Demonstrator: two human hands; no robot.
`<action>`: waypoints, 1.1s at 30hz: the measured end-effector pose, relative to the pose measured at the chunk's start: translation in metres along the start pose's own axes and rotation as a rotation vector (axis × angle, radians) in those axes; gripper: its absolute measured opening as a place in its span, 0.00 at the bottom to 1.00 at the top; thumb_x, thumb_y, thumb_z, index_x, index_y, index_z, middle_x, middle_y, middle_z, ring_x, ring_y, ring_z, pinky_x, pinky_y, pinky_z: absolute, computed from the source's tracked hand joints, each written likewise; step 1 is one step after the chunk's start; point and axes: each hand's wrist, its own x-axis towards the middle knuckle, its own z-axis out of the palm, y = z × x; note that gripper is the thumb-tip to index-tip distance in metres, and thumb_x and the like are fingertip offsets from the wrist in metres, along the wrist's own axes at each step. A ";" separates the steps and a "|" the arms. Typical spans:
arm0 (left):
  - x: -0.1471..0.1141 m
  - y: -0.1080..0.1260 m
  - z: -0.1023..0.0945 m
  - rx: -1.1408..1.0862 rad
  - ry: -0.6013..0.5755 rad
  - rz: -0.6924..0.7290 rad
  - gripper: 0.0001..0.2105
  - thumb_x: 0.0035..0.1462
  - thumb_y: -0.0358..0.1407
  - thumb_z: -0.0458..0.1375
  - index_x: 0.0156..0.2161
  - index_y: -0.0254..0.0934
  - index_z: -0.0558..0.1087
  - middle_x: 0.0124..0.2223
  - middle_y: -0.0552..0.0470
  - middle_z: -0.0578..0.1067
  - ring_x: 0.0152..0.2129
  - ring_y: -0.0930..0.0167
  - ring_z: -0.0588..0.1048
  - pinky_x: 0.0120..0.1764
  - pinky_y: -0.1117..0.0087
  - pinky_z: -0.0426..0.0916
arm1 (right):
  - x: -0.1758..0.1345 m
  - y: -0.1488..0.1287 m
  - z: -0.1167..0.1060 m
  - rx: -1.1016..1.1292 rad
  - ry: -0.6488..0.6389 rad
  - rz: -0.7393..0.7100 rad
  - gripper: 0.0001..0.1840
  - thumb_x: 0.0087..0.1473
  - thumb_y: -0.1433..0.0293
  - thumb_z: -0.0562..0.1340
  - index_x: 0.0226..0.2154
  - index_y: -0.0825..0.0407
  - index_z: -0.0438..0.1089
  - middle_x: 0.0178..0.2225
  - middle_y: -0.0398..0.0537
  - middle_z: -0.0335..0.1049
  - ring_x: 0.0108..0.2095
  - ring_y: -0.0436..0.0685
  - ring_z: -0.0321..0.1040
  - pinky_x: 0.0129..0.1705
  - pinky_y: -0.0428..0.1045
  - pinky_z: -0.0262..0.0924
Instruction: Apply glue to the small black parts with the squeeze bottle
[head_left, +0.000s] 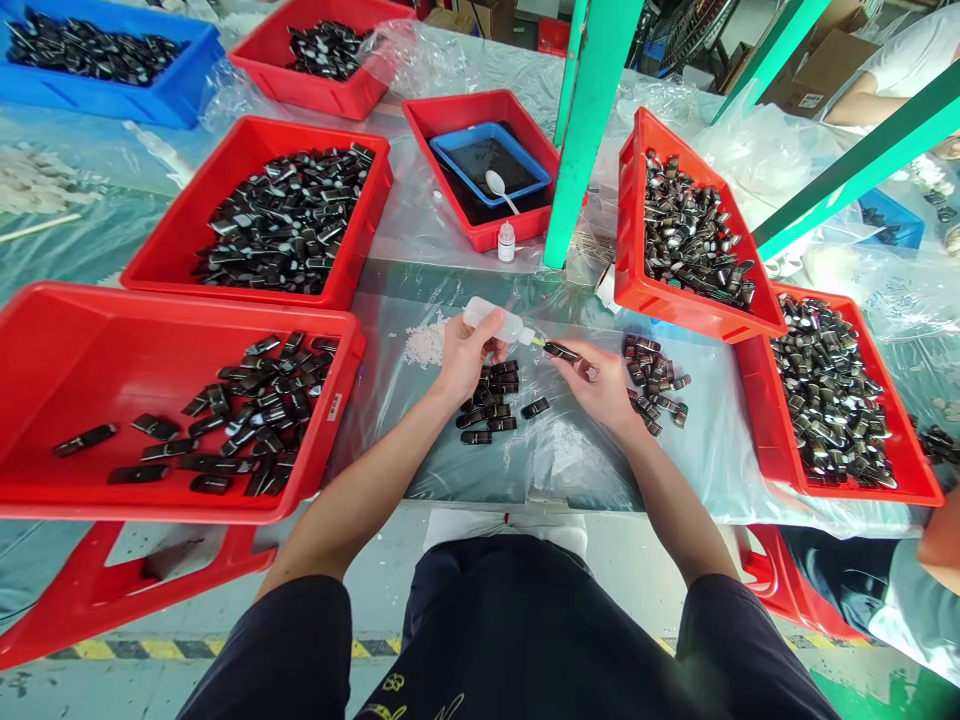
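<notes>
My left hand (469, 355) is closed around a clear squeeze bottle (495, 320), tipped sideways with its narrow nozzle pointing right. In my right hand (596, 385) a small glossy black piece (561, 351) is pinched, its left end at the nozzle tip. Under my hands lies a group of similar black pieces (491, 405) in rough rows, and one single piece (535, 408) lies just right of them. A loose pile of dark brownish pieces (654, 375) is beside my right wrist. White bits (426, 342) are heaped left of my left hand.
Red bins of black pieces stand left (172, 310) and right (757, 400). Ahead, a red bin (480, 235) holds a blue tray (457, 165) with a white spoon (499, 186); a small bottle (506, 242) stands before it. A green post (589, 130) rises nearby. People are at the right.
</notes>
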 end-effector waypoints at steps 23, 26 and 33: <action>0.004 -0.006 -0.006 0.028 0.015 0.025 0.27 0.43 0.60 0.75 0.27 0.37 0.75 0.19 0.56 0.70 0.14 0.76 0.65 0.20 0.71 0.57 | 0.001 0.006 -0.002 -0.069 -0.096 -0.033 0.27 0.68 0.47 0.62 0.51 0.51 0.80 0.32 0.48 0.76 0.28 0.54 0.64 0.33 0.51 0.60; 0.004 -0.006 -0.006 0.033 0.017 0.034 0.27 0.43 0.60 0.75 0.27 0.37 0.75 0.19 0.56 0.70 0.14 0.76 0.65 0.20 0.71 0.57 | 0.001 0.008 -0.002 -0.077 -0.098 -0.035 0.27 0.68 0.48 0.62 0.51 0.52 0.80 0.32 0.47 0.75 0.28 0.53 0.63 0.33 0.51 0.60; 0.005 -0.005 -0.005 0.021 0.001 0.047 0.24 0.47 0.57 0.73 0.29 0.37 0.75 0.20 0.55 0.70 0.15 0.75 0.66 0.20 0.70 0.58 | 0.001 0.008 -0.003 -0.111 -0.102 -0.053 0.27 0.68 0.48 0.62 0.52 0.52 0.80 0.31 0.46 0.74 0.28 0.53 0.63 0.35 0.50 0.62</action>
